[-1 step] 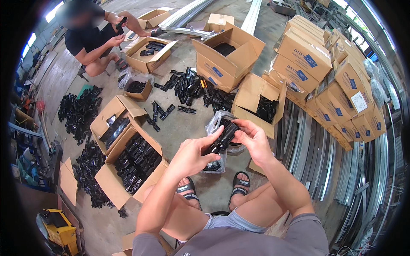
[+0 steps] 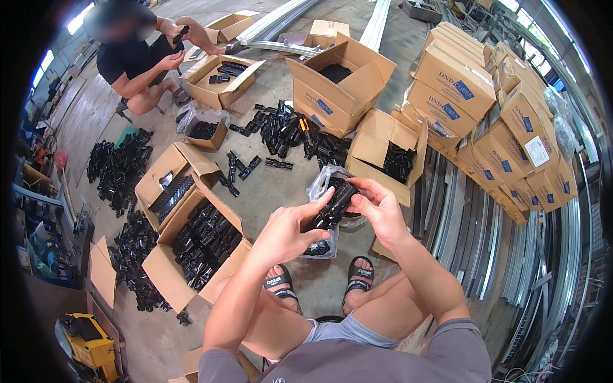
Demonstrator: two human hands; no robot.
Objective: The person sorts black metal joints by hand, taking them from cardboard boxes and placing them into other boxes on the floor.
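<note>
Between both my hands is a glossy black plastic part, ridged and roughly tube-shaped, tilted up to the right. My left hand grips its lower left end, with thumb and fingers on either side. Fingers of my right hand close round its upper right end. Just beneath stands a clear plastic bag holding small dark pieces, partly hidden by my hands. To the left, an open carton is filled with similar black parts.
Heaps of black parts lie on the floor at left and ahead. Open cartons stand around me. At right are stacked cartons on a pallet and long metal profiles. A co-worker sits far left, holding a black part.
</note>
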